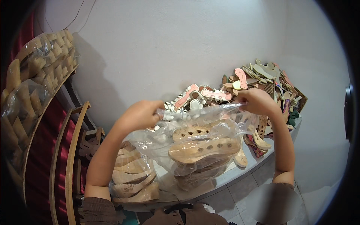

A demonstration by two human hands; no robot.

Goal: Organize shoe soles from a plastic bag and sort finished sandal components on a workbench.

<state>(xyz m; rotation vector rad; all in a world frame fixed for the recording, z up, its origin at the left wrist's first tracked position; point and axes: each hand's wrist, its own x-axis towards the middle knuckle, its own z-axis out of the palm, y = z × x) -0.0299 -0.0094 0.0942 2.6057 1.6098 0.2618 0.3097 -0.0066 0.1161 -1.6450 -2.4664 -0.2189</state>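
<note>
Clear plastic bag point(195, 127) of wooden shoe soles point(204, 149) on counter point(240, 172), mouth stretched between hands. Left hand point(140, 114), right hand point(257, 101) fingers pinching opposite rim ends; soles' long axis left-right, directly below fingers.

The bag point(195, 123) gripped by the left hand point(140, 114) and right hand point(257, 101) is thin clear plastic, glossy and crinkled. The shoe soles point(204, 149) inside look like pale matt wood with drilled holes. On the near left, more wooden wedge soles point(133, 180) lie under shiny plastic wrap. The wall point(168, 45) is matt white.
</note>
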